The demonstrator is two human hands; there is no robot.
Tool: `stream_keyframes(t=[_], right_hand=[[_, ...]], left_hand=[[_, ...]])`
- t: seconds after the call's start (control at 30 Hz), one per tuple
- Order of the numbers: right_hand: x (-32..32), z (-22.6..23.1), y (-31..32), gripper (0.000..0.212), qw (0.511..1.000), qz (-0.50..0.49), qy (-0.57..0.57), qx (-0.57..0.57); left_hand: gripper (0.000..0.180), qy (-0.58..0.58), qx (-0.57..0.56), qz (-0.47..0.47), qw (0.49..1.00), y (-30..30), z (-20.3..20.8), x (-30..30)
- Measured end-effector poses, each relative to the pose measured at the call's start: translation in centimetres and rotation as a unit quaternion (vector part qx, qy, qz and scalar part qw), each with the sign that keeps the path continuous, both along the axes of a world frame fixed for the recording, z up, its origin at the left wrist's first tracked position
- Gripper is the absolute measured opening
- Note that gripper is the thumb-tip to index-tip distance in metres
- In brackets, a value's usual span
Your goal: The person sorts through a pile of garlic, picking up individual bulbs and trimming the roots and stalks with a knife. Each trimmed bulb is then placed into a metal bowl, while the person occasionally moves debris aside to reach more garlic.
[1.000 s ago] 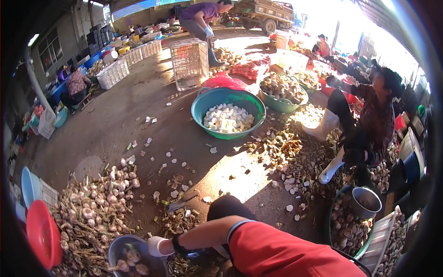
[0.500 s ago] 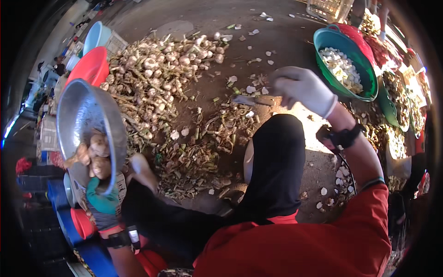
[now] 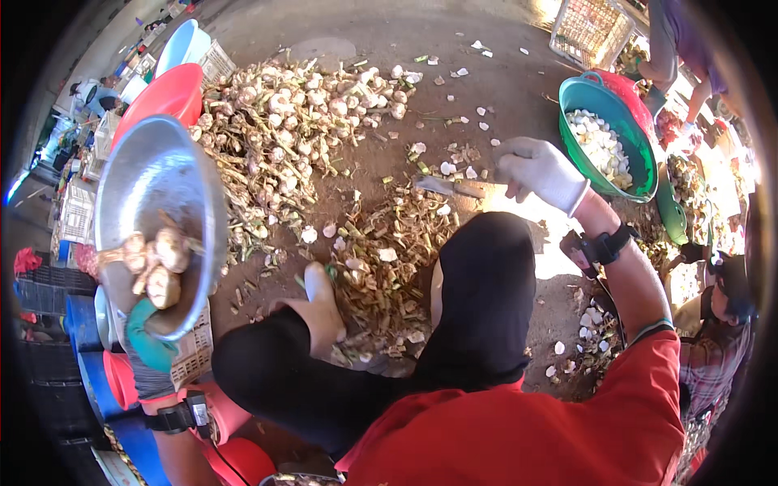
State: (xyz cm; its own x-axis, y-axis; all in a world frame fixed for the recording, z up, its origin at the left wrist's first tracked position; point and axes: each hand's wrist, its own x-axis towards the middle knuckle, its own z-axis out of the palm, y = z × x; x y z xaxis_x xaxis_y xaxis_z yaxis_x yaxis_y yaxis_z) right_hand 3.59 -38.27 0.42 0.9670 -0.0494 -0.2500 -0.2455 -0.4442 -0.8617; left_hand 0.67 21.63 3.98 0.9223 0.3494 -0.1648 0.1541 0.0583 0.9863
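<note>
My left hand (image 3: 154, 344), in a green glove, grips the lower rim of a metal basin (image 3: 207, 194). The basin tilts on its side toward the garlic, and a few garlic bulbs (image 3: 170, 249) sit low inside it; the fingers are partly hidden by the rim. On the right, my right hand (image 3: 545, 172), in a white glove, hovers with its fingers loosely bent and apart, holding nothing I can see. Just left of its fingertips is a knife (image 3: 450, 187), its blade pointing left and its handle toward the hand, with a gap between them.
A large garlic heap (image 3: 279, 121) lies ahead on the left. Stalk and skin scraps (image 3: 397, 243) spread between my feet. A green tub (image 3: 567, 134) of peeled cloves stands at far right, a plastic crate (image 3: 592, 34) behind it. Red (image 3: 162, 97) and blue (image 3: 182, 49) basins stand left. Co-workers sit at right.
The view has shifted slightly. My left foot and the scraps beside it show more clearly. My left hand keeps its grip on the metal basin; my right hand stays near the knife.
</note>
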Motion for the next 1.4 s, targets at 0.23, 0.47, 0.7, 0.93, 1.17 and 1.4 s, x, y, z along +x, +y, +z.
stream_keyframes(t=[0.23, 0.47, 0.7, 0.93, 1.17, 1.4], right_hand=[[3.6, -8.8, -2.0, 0.031, 0.979, 0.066, 0.015, -0.194], [9.2, -28.8, -5.5, 0.024, 0.771, 0.412, 0.001, -0.486], [12.8, -34.2, -3.5, 0.030, 0.911, 0.101, 0.181, -0.358], [13.7, -39.0, -3.0, 0.039, 0.868, 0.064, 0.240, -0.429], [12.6, -36.9, -2.3, 0.040, 0.880, -0.012, 0.190, -0.436], [14.2, -41.1, -2.7, 0.042, 0.894, 0.020, 0.161, -0.418]], left_hand=[[0.020, 0.221, 0.020, -0.223, 0.949, -2.8, -8.2, 7.2], [0.037, 0.240, 0.386, -0.468, 0.758, -5.3, -23.1, 14.0], [0.070, 0.405, 0.301, -0.585, 0.635, -11.3, -32.6, 18.1], [0.071, 0.137, 0.440, -0.476, 0.749, -16.2, -27.6, 31.4], [0.054, -0.233, 0.726, -0.326, 0.558, -22.6, -27.0, 45.3], [0.078, 0.043, 0.801, -0.407, 0.436, -28.2, -31.2, 52.5]])
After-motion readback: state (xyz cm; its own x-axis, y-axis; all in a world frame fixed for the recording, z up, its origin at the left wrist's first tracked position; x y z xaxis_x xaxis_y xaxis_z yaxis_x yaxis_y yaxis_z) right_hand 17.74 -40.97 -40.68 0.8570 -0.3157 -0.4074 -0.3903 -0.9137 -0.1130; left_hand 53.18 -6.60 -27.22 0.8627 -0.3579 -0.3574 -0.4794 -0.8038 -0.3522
